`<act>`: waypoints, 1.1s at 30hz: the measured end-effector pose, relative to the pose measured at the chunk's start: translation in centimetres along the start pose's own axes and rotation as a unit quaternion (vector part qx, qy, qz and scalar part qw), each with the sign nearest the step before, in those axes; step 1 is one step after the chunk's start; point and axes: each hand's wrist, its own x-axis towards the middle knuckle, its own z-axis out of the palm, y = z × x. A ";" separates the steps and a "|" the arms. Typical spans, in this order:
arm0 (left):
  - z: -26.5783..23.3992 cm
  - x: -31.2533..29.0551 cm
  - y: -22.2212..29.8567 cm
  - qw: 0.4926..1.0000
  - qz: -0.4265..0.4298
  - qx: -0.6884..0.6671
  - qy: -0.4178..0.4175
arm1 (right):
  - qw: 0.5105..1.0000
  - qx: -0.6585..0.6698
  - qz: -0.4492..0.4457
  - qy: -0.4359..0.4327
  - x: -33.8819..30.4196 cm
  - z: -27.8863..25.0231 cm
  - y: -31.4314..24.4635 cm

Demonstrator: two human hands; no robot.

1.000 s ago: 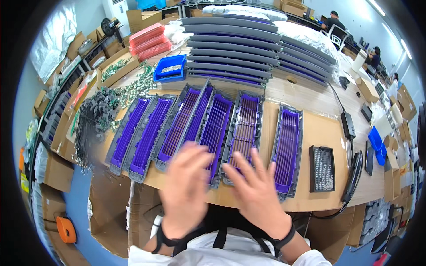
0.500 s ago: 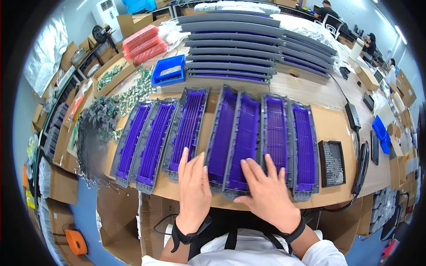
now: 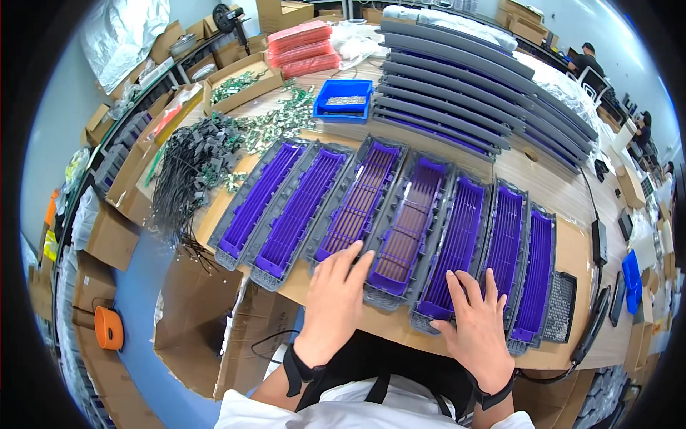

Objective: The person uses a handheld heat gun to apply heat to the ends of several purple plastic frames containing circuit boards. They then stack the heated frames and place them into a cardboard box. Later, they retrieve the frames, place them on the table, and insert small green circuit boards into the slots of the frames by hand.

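Several long grey housings with purple slatted insides lie side by side on cardboard. My left hand is open, its fingertips at the lower ends of the third housing and the fourth housing from the left. Its fingers are stretched out and grip nothing. My right hand lies open with spread fingers over the lower ends of the fifth housing and the sixth housing. A seventh housing is at the right end of the row, and two more stand at the left end.
Behind the row are stacked grey panels and a blue bin of small metal parts. Wired parts and green boards heap at left. A black tray sits against the rightmost housing; a black cable tool lies beyond.
My view has turned, so the scene looks tilted. The gap between the third and fourth housings has narrowed. Both hands stay open near the housings' lower ends.
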 end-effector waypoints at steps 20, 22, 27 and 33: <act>-4.1 -1.0 -10.9 0.972 -0.179 0.153 0.014 | 0.992 0.011 0.083 0.098 -4.8 0.0 6.8; -3.8 -1.0 -11.1 0.975 -0.177 0.135 0.007 | 0.992 0.022 0.078 0.096 -4.4 1.2 6.9; -3.5 -0.6 -10.0 0.982 -0.157 0.092 0.046 | 0.987 0.006 0.090 0.131 -4.2 1.5 7.3; -2.3 -0.5 -7.9 0.971 -0.187 0.133 0.066 | 0.985 0.045 0.100 0.130 -4.6 1.6 8.6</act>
